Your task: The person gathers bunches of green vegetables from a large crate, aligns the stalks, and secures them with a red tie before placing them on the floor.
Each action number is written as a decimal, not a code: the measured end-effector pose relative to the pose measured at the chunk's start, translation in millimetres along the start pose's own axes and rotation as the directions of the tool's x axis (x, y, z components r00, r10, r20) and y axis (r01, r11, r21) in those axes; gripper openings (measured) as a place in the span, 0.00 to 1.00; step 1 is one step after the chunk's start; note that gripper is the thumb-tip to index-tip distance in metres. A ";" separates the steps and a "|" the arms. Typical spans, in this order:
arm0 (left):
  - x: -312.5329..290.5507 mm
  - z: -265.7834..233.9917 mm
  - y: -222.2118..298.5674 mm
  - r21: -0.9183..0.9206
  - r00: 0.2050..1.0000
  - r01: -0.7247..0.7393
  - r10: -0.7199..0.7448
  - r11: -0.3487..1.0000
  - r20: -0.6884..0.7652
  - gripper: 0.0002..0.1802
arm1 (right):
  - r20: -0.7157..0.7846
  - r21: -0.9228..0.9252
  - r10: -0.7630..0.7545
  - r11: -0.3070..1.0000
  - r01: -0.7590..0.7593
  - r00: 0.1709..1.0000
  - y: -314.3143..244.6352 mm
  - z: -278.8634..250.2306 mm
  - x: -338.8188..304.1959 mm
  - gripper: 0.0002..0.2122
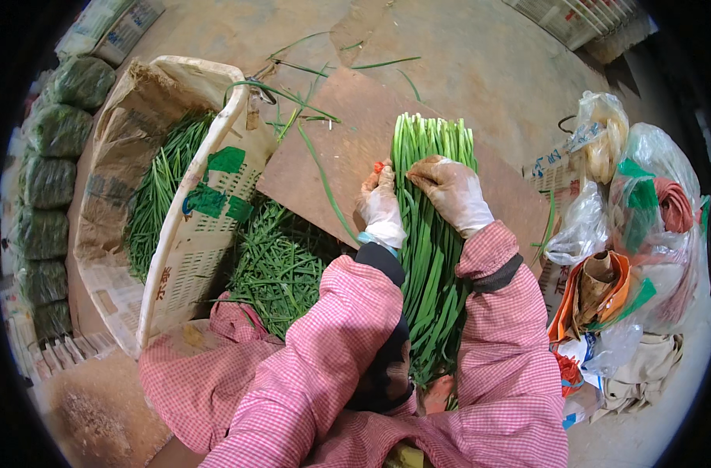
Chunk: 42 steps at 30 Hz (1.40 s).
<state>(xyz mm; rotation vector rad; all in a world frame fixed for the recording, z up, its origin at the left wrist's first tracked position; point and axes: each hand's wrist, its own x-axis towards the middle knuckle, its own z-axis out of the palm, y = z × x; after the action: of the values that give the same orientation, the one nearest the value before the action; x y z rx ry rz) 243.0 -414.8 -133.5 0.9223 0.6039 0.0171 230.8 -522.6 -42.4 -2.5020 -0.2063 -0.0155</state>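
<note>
A thick bunch of green chives lies lengthwise in front of me, its pale cut ends pointing away across a brown board. My left hand, in a thin whitish glove stained brown at the fingers, is closed at the bunch's left side. A small red tie shows at its fingertips. My right hand, gloved the same way, rests over the bunch's right side below the pale ends. Its fingers are pinched together, and what they hold is hidden. No tie shows across the stems.
At left, a tilted whitish plastic crate holds more chives. Loose chives are heaped beside it. Wrapped green bundles are stacked farther left. Plastic bags and red strands hang at right. Stray leaves litter the floor.
</note>
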 end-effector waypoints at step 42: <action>-44.6 -9.7 31.0 0.217 0.829 -0.523 0.434 0.824 0.352 0.05 | -0.350 0.422 0.284 0.899 -0.120 0.893 -26.0 -26.1 -45.3 0.27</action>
<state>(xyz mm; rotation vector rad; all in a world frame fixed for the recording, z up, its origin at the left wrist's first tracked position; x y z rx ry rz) 208.3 -400.4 -93.1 1.3386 0.0806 0.2504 183.2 -523.8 -8.8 -2.0494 0.2144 -0.3679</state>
